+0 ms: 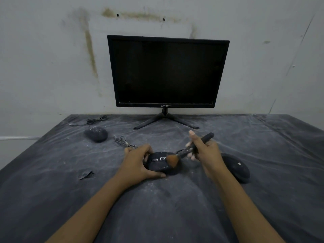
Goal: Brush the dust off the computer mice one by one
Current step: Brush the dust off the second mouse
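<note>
A dusty black mouse [158,163] lies at the middle of the table, and my left hand [138,163] grips it from the left side. My right hand [205,151] holds a black-handled brush [192,148] whose brown bristles [172,160] touch the right side of that mouse. A second dusty mouse [96,133] sits at the far left. A third black mouse [235,167] lies to the right, just behind my right wrist.
A dark monitor [167,72] on a forked stand stands against the wall at the back. The table [157,207] wears a dusty grey cover under clear plastic. Cables [95,120] lie at the back left, and more cable [122,142] trails near the middle mouse.
</note>
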